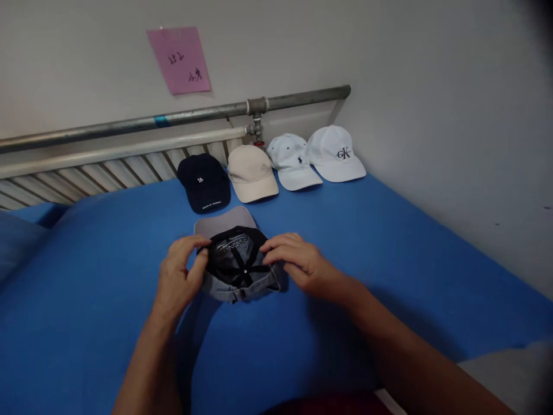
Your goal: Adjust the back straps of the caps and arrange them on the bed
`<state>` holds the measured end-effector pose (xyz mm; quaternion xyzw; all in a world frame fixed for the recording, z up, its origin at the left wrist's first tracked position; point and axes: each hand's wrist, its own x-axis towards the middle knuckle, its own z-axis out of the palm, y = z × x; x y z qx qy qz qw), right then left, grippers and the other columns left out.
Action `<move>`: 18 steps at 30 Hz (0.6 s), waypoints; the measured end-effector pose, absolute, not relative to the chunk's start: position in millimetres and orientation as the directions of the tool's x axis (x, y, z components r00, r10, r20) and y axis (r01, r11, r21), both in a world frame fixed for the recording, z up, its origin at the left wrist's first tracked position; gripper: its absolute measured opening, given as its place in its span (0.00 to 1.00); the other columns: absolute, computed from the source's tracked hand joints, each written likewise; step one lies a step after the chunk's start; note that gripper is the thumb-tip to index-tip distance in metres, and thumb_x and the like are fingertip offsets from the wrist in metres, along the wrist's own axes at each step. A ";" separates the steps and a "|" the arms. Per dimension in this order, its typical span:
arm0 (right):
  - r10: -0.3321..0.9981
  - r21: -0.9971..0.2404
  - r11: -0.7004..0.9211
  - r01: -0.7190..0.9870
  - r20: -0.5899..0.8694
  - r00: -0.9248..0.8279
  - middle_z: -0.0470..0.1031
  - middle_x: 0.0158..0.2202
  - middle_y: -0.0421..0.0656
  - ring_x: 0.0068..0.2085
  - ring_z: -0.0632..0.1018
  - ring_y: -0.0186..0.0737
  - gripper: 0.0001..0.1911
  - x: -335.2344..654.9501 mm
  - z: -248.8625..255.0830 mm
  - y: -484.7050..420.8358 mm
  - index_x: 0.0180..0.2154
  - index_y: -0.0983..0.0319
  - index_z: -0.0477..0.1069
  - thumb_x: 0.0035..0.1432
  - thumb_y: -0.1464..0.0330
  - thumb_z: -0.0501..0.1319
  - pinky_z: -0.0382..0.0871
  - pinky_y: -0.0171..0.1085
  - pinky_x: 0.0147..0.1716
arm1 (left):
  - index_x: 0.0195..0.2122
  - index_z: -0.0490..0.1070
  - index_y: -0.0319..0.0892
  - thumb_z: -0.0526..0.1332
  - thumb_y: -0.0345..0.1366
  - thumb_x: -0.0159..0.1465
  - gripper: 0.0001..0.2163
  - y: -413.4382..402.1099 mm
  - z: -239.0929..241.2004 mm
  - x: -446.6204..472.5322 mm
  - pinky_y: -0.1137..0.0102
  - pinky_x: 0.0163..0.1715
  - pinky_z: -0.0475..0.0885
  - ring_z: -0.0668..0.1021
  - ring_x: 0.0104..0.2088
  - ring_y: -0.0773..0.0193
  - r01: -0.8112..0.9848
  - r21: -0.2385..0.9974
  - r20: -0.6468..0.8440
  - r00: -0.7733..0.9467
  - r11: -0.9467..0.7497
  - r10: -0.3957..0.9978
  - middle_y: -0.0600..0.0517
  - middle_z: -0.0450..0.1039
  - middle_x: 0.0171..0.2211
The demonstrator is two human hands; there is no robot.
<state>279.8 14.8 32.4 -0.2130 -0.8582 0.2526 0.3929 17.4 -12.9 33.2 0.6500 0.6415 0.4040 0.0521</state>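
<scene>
I note upturned grey cap just before navy cap, apparently mid-adj.: L hand pinches rim, R hand slightly parted at opp. side, grip unconfirmed; next move prob. needs even hold.

The blue surface carries four caps in a row along its far edge, brims toward the near edge. Order, left to right: navy cap, beige cap, emblem cap, lettered cap, the last at the far right corner. Nearer the middle, a gray cap opens upward, brim toward the far edge; surface contact cannot be confirmed.
</scene>
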 end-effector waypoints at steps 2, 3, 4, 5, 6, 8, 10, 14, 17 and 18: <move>0.567 -0.530 0.805 0.268 0.552 -0.611 0.74 0.48 0.47 0.51 0.72 0.41 0.21 280.2 26.3 18.8 0.41 0.61 0.73 0.52 0.84 0.50 0.64 0.47 0.51 | 0.39 0.73 0.45 0.55 0.38 0.63 0.09 -18.9 42.4 17.9 0.57 0.51 0.68 0.76 0.46 0.55 0.756 0.574 0.396 0.080 -0.315 0.915 0.49 0.76 0.40; 0.569 -0.495 0.811 0.313 0.538 -0.622 0.72 0.52 0.48 0.53 0.70 0.43 0.22 280.1 23.5 20.4 0.43 0.61 0.73 0.53 0.83 0.50 0.64 0.48 0.52 | 0.38 0.74 0.45 0.56 0.38 0.63 0.08 -21.7 46.5 17.9 0.57 0.54 0.66 0.76 0.45 0.56 0.725 0.582 0.338 0.194 -0.367 0.921 0.50 0.77 0.39; 0.569 -0.464 0.815 0.348 0.522 -0.635 0.70 0.54 0.49 0.55 0.68 0.44 0.22 279.8 21.2 21.5 0.45 0.61 0.73 0.53 0.83 0.50 0.63 0.49 0.53 | 0.38 0.74 0.46 0.57 0.38 0.63 0.08 -24.1 50.0 17.7 0.56 0.57 0.63 0.76 0.45 0.57 0.696 0.593 0.270 0.302 -0.405 0.914 0.52 0.78 0.39; 0.571 -0.442 0.815 0.374 0.504 -0.648 0.69 0.55 0.49 0.56 0.67 0.45 0.22 279.6 19.5 22.4 0.45 0.61 0.74 0.54 0.83 0.51 0.62 0.50 0.53 | 0.38 0.74 0.46 0.58 0.38 0.63 0.07 -26.0 52.9 17.2 0.55 0.60 0.59 0.76 0.46 0.58 0.676 0.600 0.202 0.390 -0.428 0.898 0.53 0.78 0.39; 0.574 -0.430 0.813 0.392 0.487 -0.658 0.68 0.56 0.49 0.57 0.66 0.45 0.21 279.5 18.6 23.0 0.44 0.61 0.74 0.54 0.83 0.51 0.62 0.50 0.54 | 0.39 0.75 0.47 0.60 0.39 0.62 0.07 -27.4 55.0 16.4 0.54 0.62 0.55 0.76 0.47 0.57 0.663 0.606 0.139 0.456 -0.440 0.879 0.54 0.78 0.39; 0.573 -0.425 0.813 0.397 0.469 -0.672 0.67 0.56 0.49 0.58 0.65 0.47 0.18 279.7 18.9 23.5 0.38 0.61 0.74 0.52 0.82 0.52 0.60 0.51 0.54 | 0.40 0.75 0.49 0.63 0.39 0.58 0.09 -28.8 57.2 14.4 0.52 0.64 0.49 0.75 0.49 0.56 0.655 0.624 0.041 0.518 -0.427 0.855 0.54 0.78 0.41; 0.561 -0.441 0.818 0.368 0.476 -0.677 0.69 0.55 0.49 0.58 0.66 0.47 0.14 280.3 21.6 23.2 0.32 0.62 0.73 0.50 0.81 0.52 0.61 0.51 0.54 | 0.41 0.76 0.50 0.67 0.38 0.54 0.12 -28.8 57.5 12.4 0.50 0.64 0.48 0.75 0.50 0.53 0.649 0.653 -0.001 0.516 -0.390 0.857 0.53 0.78 0.42; 0.510 -0.491 0.838 0.237 0.555 -0.657 0.75 0.44 0.46 0.50 0.73 0.42 0.13 281.6 30.1 20.2 0.32 0.61 0.69 0.50 0.81 0.51 0.61 0.49 0.54 | 0.37 0.79 0.51 0.65 0.32 0.52 0.12 -29.1 59.5 8.6 0.49 0.64 0.46 0.77 0.44 0.52 0.607 0.725 -0.015 0.485 -0.325 0.874 0.52 0.79 0.36; 0.514 -0.555 0.815 0.164 0.564 -0.646 0.75 0.34 0.41 0.39 0.75 0.37 0.14 282.7 36.5 16.1 0.32 0.60 0.69 0.51 0.79 0.49 0.59 0.49 0.55 | 0.37 0.80 0.50 0.63 0.32 0.53 0.11 -33.7 66.3 5.2 0.53 0.61 0.56 0.77 0.43 0.51 0.522 0.803 -0.006 0.490 -0.288 0.872 0.50 0.79 0.36; 0.528 -0.594 0.792 0.140 0.552 -0.645 0.74 0.31 0.40 0.36 0.74 0.36 0.13 283.2 38.6 14.5 0.32 0.60 0.69 0.52 0.78 0.49 0.61 0.47 0.54 | 0.37 0.80 0.49 0.64 0.33 0.54 0.10 -36.2 69.1 4.1 0.55 0.57 0.63 0.77 0.43 0.51 0.484 0.836 -0.012 0.488 -0.259 0.873 0.48 0.79 0.37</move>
